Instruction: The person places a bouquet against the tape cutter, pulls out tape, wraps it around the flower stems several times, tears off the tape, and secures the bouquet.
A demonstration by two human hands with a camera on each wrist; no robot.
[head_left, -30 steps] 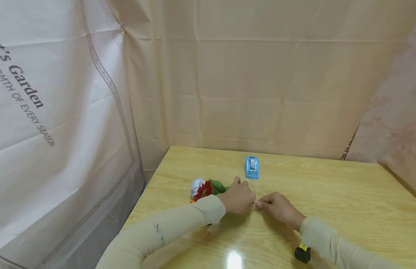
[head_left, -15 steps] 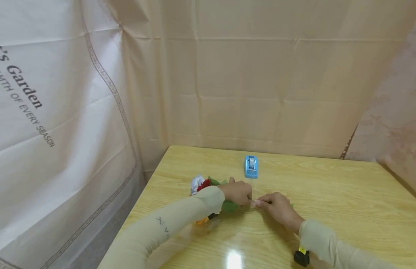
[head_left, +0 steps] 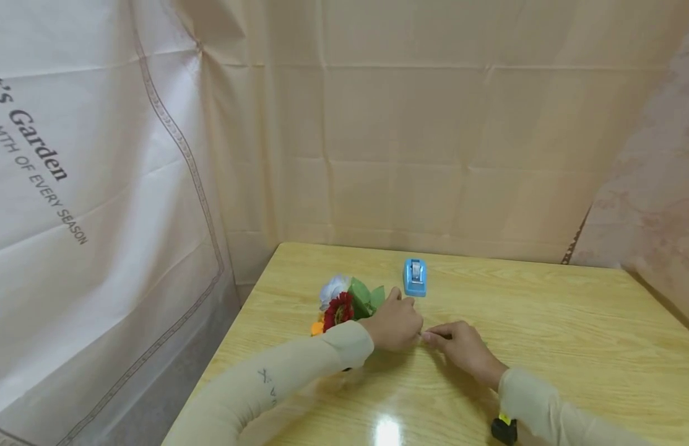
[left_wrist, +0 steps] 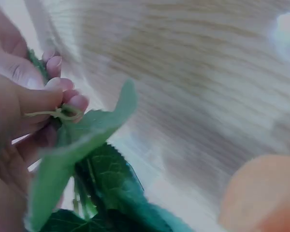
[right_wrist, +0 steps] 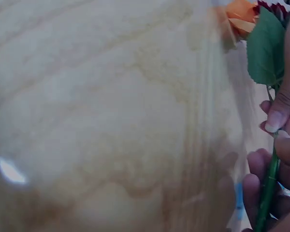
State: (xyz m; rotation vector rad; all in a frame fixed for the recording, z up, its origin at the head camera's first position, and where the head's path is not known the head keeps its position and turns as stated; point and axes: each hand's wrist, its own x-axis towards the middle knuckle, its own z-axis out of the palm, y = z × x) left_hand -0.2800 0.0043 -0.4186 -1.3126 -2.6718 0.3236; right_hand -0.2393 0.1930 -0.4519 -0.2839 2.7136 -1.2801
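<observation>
A bunch of flowers lies across the left hand's side in the head view, with a pale bluish-white bloom (head_left: 334, 290), a red bloom (head_left: 338, 311) and an orange bloom (head_left: 317, 329). My left hand (head_left: 397, 323) grips its stems just below the green leaves (head_left: 361, 297). The right hand (head_left: 465, 348) meets it fingertip to fingertip, holding the lower green stem (right_wrist: 272, 181) between thumb and fingers. A thin pale strand (left_wrist: 43, 113) crosses the stems by the left thumb in the left wrist view. The left sleeve hides part of the flowers.
Beyond the hands, a blue tape dispenser (head_left: 415, 277) stands on the wood-grain table (head_left: 572, 310). A small black object with a yellow part (head_left: 504, 428) shows below the right sleeve. Cloth sheets (head_left: 405, 155) hang behind and at both sides.
My left hand has turned the bunch: half a second ago the orange bloom showed below the sleeve, now it shows above, with the red bloom in fuller view. The right hand has hardly moved.
</observation>
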